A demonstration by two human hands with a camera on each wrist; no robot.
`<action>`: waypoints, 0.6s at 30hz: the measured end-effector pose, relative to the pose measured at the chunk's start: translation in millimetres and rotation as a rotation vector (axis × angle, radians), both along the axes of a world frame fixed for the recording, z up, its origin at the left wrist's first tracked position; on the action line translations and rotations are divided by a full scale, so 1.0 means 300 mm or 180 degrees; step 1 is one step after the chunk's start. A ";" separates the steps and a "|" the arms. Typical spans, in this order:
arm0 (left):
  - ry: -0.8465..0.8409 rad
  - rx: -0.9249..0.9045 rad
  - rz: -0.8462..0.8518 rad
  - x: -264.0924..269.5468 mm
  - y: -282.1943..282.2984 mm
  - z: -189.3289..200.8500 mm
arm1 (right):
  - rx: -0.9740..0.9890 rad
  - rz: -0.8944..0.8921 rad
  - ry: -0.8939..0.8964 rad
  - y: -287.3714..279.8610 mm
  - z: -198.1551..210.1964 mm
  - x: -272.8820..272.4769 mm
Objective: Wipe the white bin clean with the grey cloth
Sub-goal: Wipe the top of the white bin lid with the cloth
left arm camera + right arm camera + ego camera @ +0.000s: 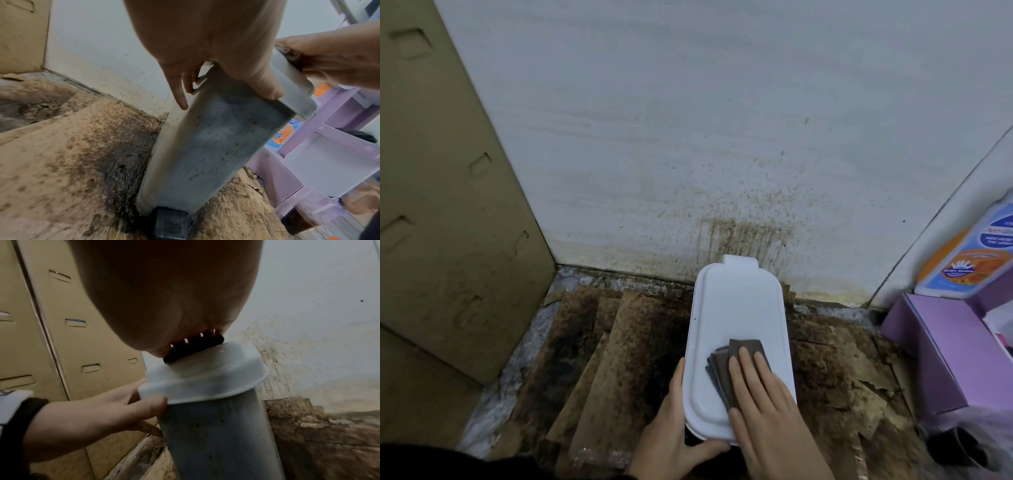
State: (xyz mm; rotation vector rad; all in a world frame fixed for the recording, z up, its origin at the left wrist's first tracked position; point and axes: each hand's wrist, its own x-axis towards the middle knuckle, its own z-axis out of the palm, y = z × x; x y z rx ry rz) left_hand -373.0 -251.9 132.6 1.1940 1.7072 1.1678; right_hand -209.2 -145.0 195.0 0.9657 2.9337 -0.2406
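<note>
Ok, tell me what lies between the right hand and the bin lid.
The folded grey cloth, pressed flat under the right hand on the white bin lid; clearest in the head view.

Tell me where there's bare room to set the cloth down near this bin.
Bare lid lies beyond the grey cloth, toward the wall. Stained cardboard between the white bin and tan cabinet is open but dirty. Right is crowded with purple boxes.

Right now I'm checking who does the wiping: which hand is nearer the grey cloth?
Right. The right hand presses flat on the grey cloth atop the lid; the left hand grips the white bin at its near-left edge, off the cloth.
</note>
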 end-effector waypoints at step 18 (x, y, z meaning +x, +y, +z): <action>0.0170 -0.0333 -0.0190 -0.013 0.005 -0.002 | -0.0072 -0.0259 0.0319 -0.020 0.030 -0.151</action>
